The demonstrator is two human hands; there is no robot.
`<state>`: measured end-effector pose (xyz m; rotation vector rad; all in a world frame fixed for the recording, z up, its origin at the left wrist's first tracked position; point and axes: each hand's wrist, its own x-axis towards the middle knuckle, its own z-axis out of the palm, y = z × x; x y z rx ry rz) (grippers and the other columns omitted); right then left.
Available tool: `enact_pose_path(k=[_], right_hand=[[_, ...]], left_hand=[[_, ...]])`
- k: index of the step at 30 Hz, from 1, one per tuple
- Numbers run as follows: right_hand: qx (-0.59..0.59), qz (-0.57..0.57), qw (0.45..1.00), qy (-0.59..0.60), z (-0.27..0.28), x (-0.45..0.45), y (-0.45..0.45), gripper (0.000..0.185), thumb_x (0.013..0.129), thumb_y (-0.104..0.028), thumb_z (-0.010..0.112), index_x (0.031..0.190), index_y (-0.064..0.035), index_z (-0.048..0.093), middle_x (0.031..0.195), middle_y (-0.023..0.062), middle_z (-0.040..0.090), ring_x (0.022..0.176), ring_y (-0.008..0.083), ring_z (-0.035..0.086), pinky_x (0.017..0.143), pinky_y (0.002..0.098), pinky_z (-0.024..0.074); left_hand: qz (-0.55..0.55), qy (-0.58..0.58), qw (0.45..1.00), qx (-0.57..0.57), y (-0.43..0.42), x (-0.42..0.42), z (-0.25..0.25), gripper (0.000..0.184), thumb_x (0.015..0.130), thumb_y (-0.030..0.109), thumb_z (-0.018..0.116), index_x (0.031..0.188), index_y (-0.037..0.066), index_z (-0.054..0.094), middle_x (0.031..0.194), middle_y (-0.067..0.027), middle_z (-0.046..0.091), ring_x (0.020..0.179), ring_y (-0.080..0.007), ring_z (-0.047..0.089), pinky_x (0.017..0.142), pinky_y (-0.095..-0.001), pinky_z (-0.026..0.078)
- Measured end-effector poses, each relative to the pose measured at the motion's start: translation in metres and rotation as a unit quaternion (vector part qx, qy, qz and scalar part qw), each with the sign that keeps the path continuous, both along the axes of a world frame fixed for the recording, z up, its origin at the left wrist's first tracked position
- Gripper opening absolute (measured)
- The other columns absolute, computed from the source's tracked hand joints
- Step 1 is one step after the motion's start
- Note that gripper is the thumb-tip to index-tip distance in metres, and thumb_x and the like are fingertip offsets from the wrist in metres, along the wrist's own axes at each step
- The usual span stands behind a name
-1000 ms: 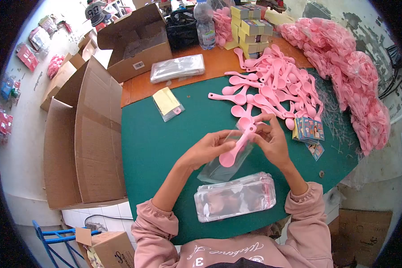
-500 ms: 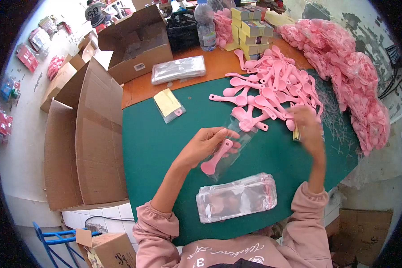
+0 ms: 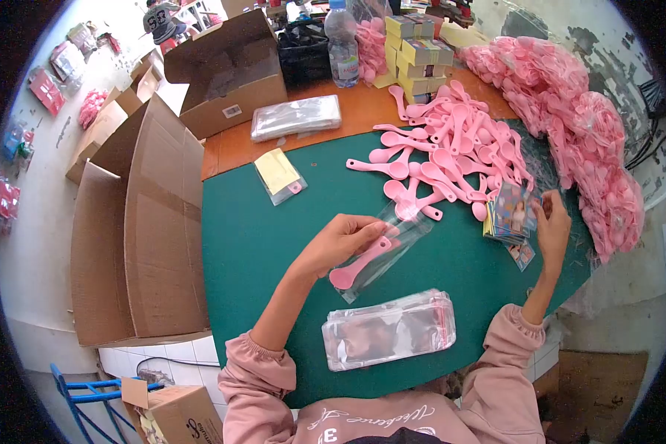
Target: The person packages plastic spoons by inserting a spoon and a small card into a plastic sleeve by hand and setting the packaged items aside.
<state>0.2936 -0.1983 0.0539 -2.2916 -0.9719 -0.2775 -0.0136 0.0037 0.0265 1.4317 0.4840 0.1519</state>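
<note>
My left hand [image 3: 355, 238] is closed on a clear plastic bag [image 3: 407, 240] with a pink measuring spoon [image 3: 359, 265] in it, above the green table top. My right hand [image 3: 553, 226] pinches the edge of a printed card [image 3: 516, 212] at a small stack of cards [image 3: 502, 233]. One loose card [image 3: 521, 255] lies just below that stack. Beyond both hands is a heap of pink spoons [image 3: 451, 159]. Nearest to my body lies a pile of empty clear bags [image 3: 388, 331].
A filled bag with a yellowish card [image 3: 280, 175] lies at left on the green cover [image 3: 274, 244]. Behind are a pack of bags [image 3: 296, 117], a water bottle [image 3: 342, 48] and stacked card bundles [image 3: 422, 55]. Bagged spoons [image 3: 570, 111] line the right; cardboard boxes [image 3: 166, 229] stand left.
My right hand has moved right and slightly down, and now pinches a card lifted at the stack. My left hand keeps its hold on the bag with the spoon, hardly moving.
</note>
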Motion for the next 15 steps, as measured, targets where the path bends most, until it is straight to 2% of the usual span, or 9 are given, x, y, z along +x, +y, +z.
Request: enact_pose_path(k=[1, 3, 5, 6, 8, 10, 12, 13, 15], right_hand=[[0.091, 0.060, 0.991, 0.083, 0.012, -0.016, 0.009, 0.013, 0.080, -0.007, 0.060, 0.087, -0.0040, 0.049, 0.067, -0.0006, 0.053, 0.050, 0.0052, 0.045, 0.040, 0.0229, 0.0359], [0.176, 0.121, 0.946, 0.244, 0.029, -0.064, 0.033, 0.013, 0.080, -0.010, 0.060, 0.089, -0.0046, 0.052, 0.069, 0.0026, 0.056, 0.053, 0.0073, 0.051, 0.041, 0.0218, 0.0381], [0.138, 0.209, 0.927, 0.279, 0.028, -0.091, 0.047, 0.011, 0.081, -0.008, 0.060, 0.090, -0.0045, 0.054, 0.066, 0.0003, 0.055, 0.047, 0.0028, 0.046, 0.036, 0.0172, 0.0304], [0.139, 0.208, 0.927, 0.280, 0.027, -0.099, 0.050, 0.011, 0.081, -0.008, 0.060, 0.090, -0.0045, 0.054, 0.066, 0.0003, 0.055, 0.047, 0.0028, 0.046, 0.036, 0.0172, 0.0304], [0.077, 0.297, 0.890, 0.338, 0.025, -0.107, 0.052, 0.011, 0.081, -0.007, 0.060, 0.090, -0.0019, 0.056, 0.061, -0.0010, 0.054, 0.046, 0.0027, 0.045, 0.037, 0.0182, 0.0315], [0.033, 0.320, 0.889, 0.326, 0.026, -0.108, 0.052, 0.011, 0.081, -0.006, 0.060, 0.089, -0.0008, 0.057, 0.059, -0.0008, 0.053, 0.046, 0.0029, 0.045, 0.038, 0.0186, 0.0321], [-0.041, 0.347, 0.890, 0.293, 0.029, -0.109, 0.052, 0.011, 0.081, -0.006, 0.060, 0.090, 0.0009, 0.058, 0.059, 0.0012, 0.055, 0.046, 0.0040, 0.046, 0.040, 0.0197, 0.0343], [-0.041, 0.346, 0.890, 0.293, 0.031, -0.110, 0.053, 0.011, 0.081, -0.006, 0.060, 0.090, 0.0009, 0.058, 0.059, 0.0012, 0.055, 0.046, 0.0040, 0.046, 0.040, 0.0197, 0.0343], [-0.051, 0.357, 0.867, 0.344, 0.033, -0.115, 0.054, 0.012, 0.080, -0.008, 0.061, 0.088, 0.0003, 0.057, 0.060, 0.0027, 0.056, 0.046, 0.0043, 0.045, 0.040, 0.0200, 0.0344]], left_hand=[[-0.008, 0.002, 1.000, -0.011, -0.001, 0.000, 0.001, 0.033, 0.092, 0.025, 0.045, 0.106, -0.002, 0.059, 0.094, -0.0084, 0.064, 0.083, -0.0089, 0.058, 0.074, -0.0219, 0.047], [-0.003, -0.008, 1.000, -0.028, -0.005, 0.002, 0.002, 0.032, 0.092, 0.025, 0.045, 0.105, -0.001, 0.059, 0.093, -0.0079, 0.064, 0.079, -0.0075, 0.056, 0.070, -0.0210, 0.046], [-0.001, -0.018, 0.999, -0.043, -0.008, 0.004, 0.005, 0.032, 0.092, 0.025, 0.045, 0.105, 0.000, 0.059, 0.093, -0.0074, 0.064, 0.075, -0.0061, 0.055, 0.066, -0.0201, 0.046], [-0.009, -0.007, 1.000, -0.021, -0.008, 0.004, 0.008, 0.031, 0.092, 0.026, 0.045, 0.104, 0.000, 0.059, 0.090, -0.0052, 0.063, 0.071, -0.0048, 0.052, 0.062, -0.0192, 0.044], [-0.015, 0.002, 1.000, 0.001, -0.009, 0.004, 0.005, 0.031, 0.092, 0.026, 0.045, 0.103, 0.000, 0.059, 0.087, -0.0030, 0.062, 0.066, -0.0036, 0.049, 0.058, -0.0183, 0.042], [0.002, -0.014, 0.999, 0.038, -0.009, 0.006, -0.010, 0.028, 0.091, 0.025, 0.047, 0.097, 0.002, 0.062, 0.065, 0.0017, 0.054, 0.053, -0.0034, 0.035, 0.047, -0.0215, 0.032], [-0.017, -0.015, 0.997, 0.074, -0.008, 0.007, -0.017, 0.027, 0.090, 0.025, 0.049, 0.097, 0.003, 0.062, 0.063, 0.0008, 0.054, 0.052, -0.0045, 0.036, 0.047, -0.0231, 0.033], [-0.037, -0.015, 0.993, 0.110, -0.008, 0.007, -0.018, 0.026, 0.089, 0.025, 0.050, 0.097, 0.004, 0.062, 0.061, -0.0001, 0.053, 0.052, -0.0055, 0.037, 0.048, -0.0247, 0.035], [-0.035, -0.012, 0.992, 0.122, -0.013, 0.008, -0.014, 0.025, 0.089, 0.024, 0.051, 0.099, 0.005, 0.062, 0.059, -0.0011, 0.052, 0.052, -0.0067, 0.038, 0.048, -0.0257, 0.035]])
